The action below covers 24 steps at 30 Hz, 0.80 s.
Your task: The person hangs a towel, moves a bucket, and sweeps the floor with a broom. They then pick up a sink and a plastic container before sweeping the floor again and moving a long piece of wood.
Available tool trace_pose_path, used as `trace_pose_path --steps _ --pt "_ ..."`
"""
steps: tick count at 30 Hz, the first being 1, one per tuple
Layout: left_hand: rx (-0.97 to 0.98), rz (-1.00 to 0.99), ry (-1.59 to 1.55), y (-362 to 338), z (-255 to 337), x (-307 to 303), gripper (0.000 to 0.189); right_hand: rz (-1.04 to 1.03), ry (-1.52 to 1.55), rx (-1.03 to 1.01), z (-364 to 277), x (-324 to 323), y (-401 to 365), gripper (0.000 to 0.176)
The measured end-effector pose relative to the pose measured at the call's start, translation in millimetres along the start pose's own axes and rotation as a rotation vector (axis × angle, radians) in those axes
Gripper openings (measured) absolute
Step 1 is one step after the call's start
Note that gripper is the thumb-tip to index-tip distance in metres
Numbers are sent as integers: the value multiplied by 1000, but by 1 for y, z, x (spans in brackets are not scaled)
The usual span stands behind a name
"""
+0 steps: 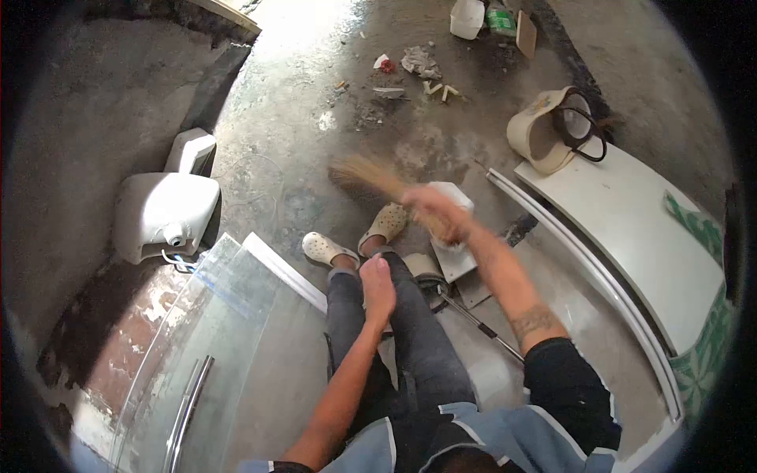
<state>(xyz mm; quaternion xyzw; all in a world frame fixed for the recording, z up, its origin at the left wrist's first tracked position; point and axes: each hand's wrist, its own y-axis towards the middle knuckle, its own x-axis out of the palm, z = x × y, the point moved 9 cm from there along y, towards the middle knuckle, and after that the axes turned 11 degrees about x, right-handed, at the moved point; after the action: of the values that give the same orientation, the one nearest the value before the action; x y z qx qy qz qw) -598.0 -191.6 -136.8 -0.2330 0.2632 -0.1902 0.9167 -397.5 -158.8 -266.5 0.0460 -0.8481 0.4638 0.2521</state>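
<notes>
My right hand [441, 213] is wrapped round the handle of a straw hand broom [371, 175], whose bristles are blurred by motion just above the concrete floor [276, 150]. The bristles point left, in front of my shoes. My left hand [378, 288] rests at my knee, its fingers closed together and partly hidden; I see nothing in it. Two pale clogs [327, 249] are on my feet. Ahead of the broom lies debris: crumpled paper [420, 62], a red scrap [386, 66], small yellowish pieces [448, 93] and crumbs.
At left, glass panels [197, 315] with a metal handle lean near a white ceramic fixture [167, 213]. On the right are a white panel [631, 213], a long white rail [583, 276] and a cream curved container [544, 130]. A white tub [467, 19] stands at the back.
</notes>
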Motion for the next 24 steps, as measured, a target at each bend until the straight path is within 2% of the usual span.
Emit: trace_pose_path --steps 1,2,4,5,7,8,10,12,13,14,15,16,17,18,19,20,21,22,23,24 --pt "0 6 3 3 1 -7 44 103 152 -27 -75 -12 -33 32" --pt "-12 41 3 6 4 -18 46 325 153 177 -105 -37 -47 34" --pt "-23 71 3 10 6 -27 47 338 114 196 -134 -108 -38 38" --pt "-61 79 -23 13 4 -28 49 341 113 194 -146 -116 -43 38" --pt "-90 98 -53 20 3 -26 51 360 -237 390 -165 -117 -51 43" --pt "-127 65 -98 23 3 -16 50 356 -244 382 -164 -105 -55 43" --pt "-159 49 -153 31 18 0 49 286 -239 173 -156 -57 -79 46" --pt "-353 -150 -477 37 39 33 46 304 -11 235 -131 4 -96 43" --pt "-350 -129 -486 49 44 29 46 326 84 358 -114 44 -105 46" --pt "-376 -157 -623 60 50 33 42 306 59 324 -69 51 -83 46" --pt "-401 -184 -762 73 57 35 38 219 200 247 -56 84 -75 46" --pt "-349 -250 -1098 92 75 18 31 128 336 174 -53 116 -67 46" --pt "-492 -162 -995 98 74 -16 27 107 308 188 -55 134 -62 46" --pt "-633 19 -985 106 33 -37 26 307 98 125 -66 132 -63 46" --pt "-586 103 -825 123 2 -67 35 501 -113 47 -79 127 -70 46" --pt "-415 301 -533 139 10 -119 56 484 -132 48 -67 127 -67 46" --pt "-403 361 -352 158 -30 -139 75 609 -413 -22 -56 117 -71 45" --pt "-433 373 -374 176 -42 -150 79 730 -701 -94 -47 111 -78 44" --pt "-470 493 -273 195 -64 -157 58 745 -752 -33 -25 105 -86 44" --pt "-564 421 -416 218 -86 -129 56 759 -802 30 -6 102 -95 43"
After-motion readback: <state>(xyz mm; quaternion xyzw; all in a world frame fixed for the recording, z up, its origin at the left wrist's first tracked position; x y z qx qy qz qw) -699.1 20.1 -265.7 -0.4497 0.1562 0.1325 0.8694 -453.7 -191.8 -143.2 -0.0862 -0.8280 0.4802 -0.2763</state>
